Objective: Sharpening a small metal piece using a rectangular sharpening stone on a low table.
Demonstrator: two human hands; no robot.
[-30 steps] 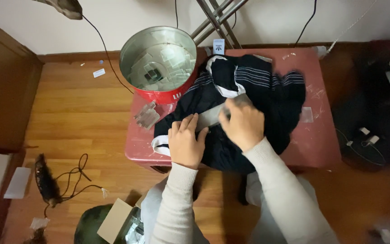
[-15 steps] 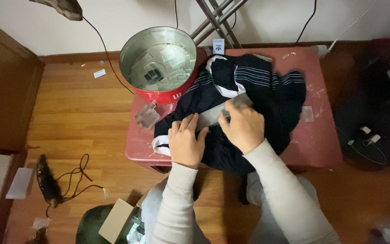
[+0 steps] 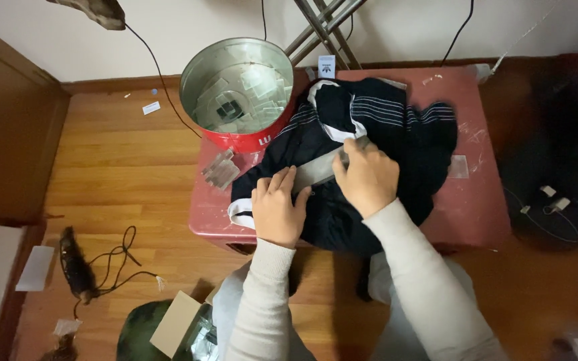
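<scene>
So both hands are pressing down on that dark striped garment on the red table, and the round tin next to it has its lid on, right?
Not quite. The head view shows the tin open, with no lid, and clear packets lying inside it. The rest holds: the left hand and right hand both rest on the dark striped garment on the red table.

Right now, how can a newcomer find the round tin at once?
Look at the red table beside the wall. On its far left corner stands the round tin, next to the dark garment. Unlike its neighbours, it is metal, open, silver inside, red outside.
</scene>
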